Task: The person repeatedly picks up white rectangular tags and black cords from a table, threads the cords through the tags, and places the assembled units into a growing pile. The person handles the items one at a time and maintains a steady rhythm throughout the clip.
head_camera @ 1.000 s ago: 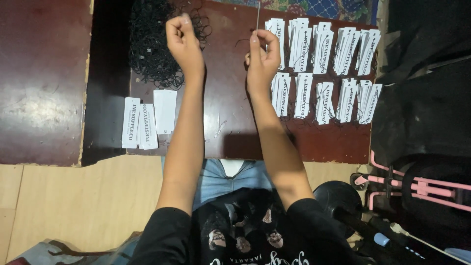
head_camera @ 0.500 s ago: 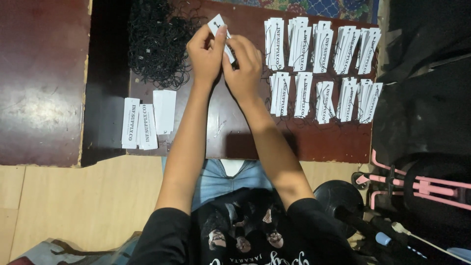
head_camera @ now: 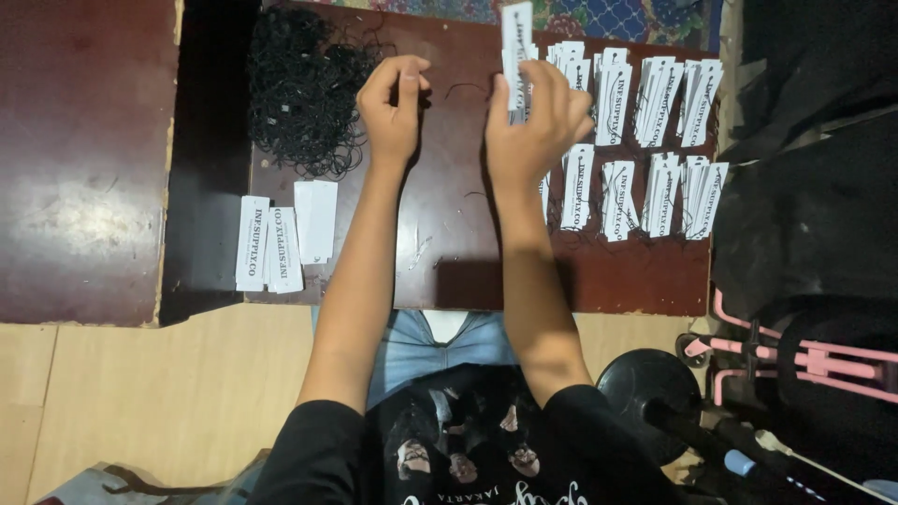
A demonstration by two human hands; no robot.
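I see right hand (head_camera: 533,122) gripping white tag (head_camera: 516,37), left hand (head_camera: 393,108) pinching black string (head_camera: 463,89). Many strung tags (head_camera: 636,131) laid out; few unstrung tags (head_camera: 281,238) and string pile (head_camera: 304,89) remain.

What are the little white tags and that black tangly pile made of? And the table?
The white tags look like thin matte card or paper: flat, stiff, sharp-edged strips. The black pile looks like fine string or cord, thin loops in a tangle; which sort, I cannot tell. The table looks like dark polished wood, reddish brown with a soft shine.
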